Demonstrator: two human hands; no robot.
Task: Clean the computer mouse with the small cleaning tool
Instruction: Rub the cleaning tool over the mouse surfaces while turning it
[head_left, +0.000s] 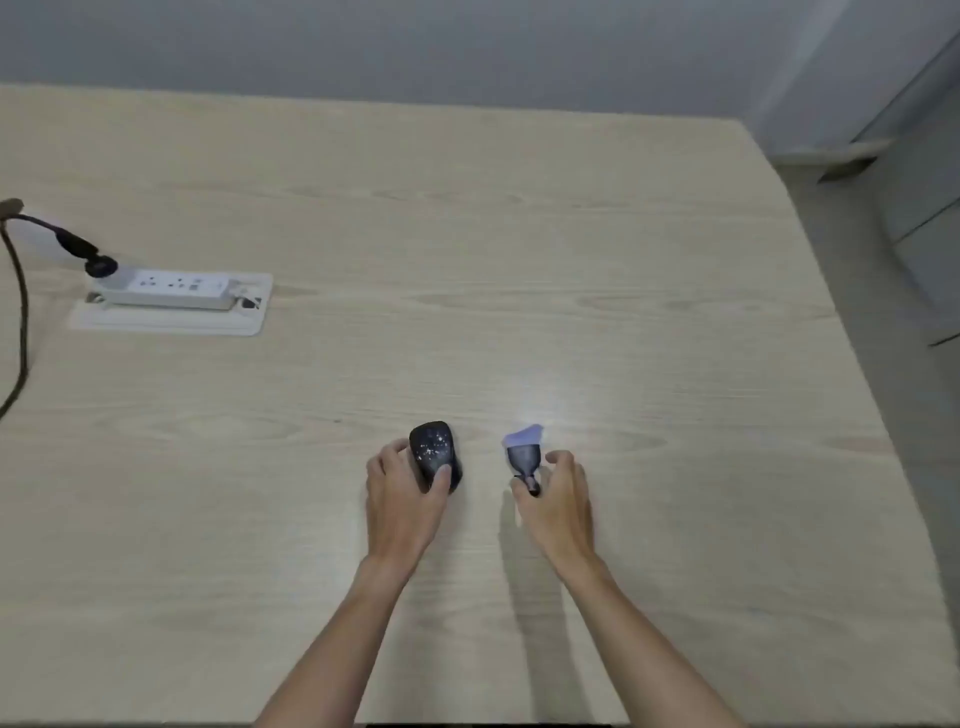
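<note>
Pale wood-grain laminate covers the table (467, 260), which fills most of the head view; its surface is smooth, with a soft glare patch just right of centre. A plain grey wall runs across the top of the frame, and grey cabinet fronts (914, 208) show at the upper right.

At the left, a white rectangular power strip (171, 286) lies on a flat white tray-like plate (171, 322), with a black plug (98, 265) seated at its left end and a dark cable (18, 322) curving down along the frame's left edge.

Just below centre, the left hand (400, 499) grips the computer mouse (434, 454), a rounded black oval shell flecked with white specks; the thumb presses its right flank and the fingers wrap its left side, the mouse resting on the table.

Near it to the right, well apart from the mouse, the right hand (558, 499) pinches the small cleaning tool (523, 454) by its narrow dark stem. The tool widens upward into a dark cone capped with a pale bluish, blurred tip. Both bare forearms reach in from the bottom edge.
</note>
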